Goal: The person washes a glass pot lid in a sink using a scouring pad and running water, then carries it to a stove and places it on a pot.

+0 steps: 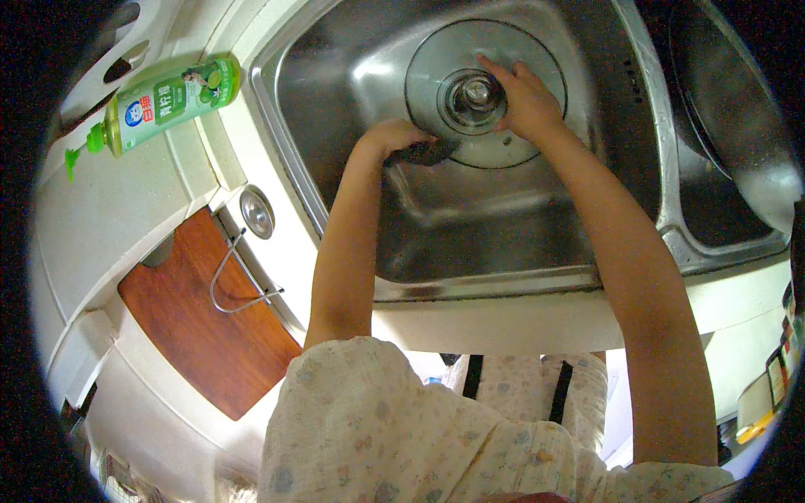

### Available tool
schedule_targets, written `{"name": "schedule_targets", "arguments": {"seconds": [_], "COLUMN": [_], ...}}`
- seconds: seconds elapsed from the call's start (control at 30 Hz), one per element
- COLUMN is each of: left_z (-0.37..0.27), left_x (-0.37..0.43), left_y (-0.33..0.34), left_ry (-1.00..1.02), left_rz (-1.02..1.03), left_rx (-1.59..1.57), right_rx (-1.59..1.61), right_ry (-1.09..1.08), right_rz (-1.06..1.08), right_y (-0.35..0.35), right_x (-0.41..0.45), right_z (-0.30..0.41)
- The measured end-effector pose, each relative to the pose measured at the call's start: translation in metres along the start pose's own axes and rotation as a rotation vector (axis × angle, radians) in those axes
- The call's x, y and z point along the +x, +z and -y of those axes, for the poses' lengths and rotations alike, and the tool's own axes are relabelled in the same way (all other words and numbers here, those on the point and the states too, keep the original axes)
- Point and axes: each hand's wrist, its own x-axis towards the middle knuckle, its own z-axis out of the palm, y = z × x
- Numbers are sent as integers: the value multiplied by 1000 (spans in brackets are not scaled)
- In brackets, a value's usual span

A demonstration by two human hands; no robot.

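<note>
A round glass pot lid with a dark rim and a clear knob is held over the stainless steel sink basin. My right hand grips it from the right, fingers spread over the glass beside the knob. At the lid's lower left edge, my left hand holds a dark scrubbing pad or cloth, its exact kind too dim to tell. The pad appears to touch the rim. Part of the lid is hidden beneath my right hand.
A green pump bottle of dish soap lies left of the sink in this view. Below it are a round metal sink stopper, a wire holder and a wooden cutting board. A second basin at right contains a large metal vessel.
</note>
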Motion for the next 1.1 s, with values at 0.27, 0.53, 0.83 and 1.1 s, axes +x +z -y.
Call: {"name": "schedule_targets", "arguments": {"seconds": [0.27, 0.53, 0.83, 1.1], "left_z": [21, 38, 32, 24], "left_x": [-52, -30, 14, 7], "left_y": [-15, 4, 19, 10], "left_ry": [7, 9, 33, -153], "left_rz": [-768, -385, -482, -541], "left_rx": [-415, 106, -156, 45], "right_rx": [0, 95, 90, 62], "right_ry": [-1, 7, -61, -147], "right_rz": [-12, 41, -3, -41], "right_y": [0, -12, 1, 0], "right_x": [-1, -4, 1, 4], "right_z": [1, 13, 2, -10]}}
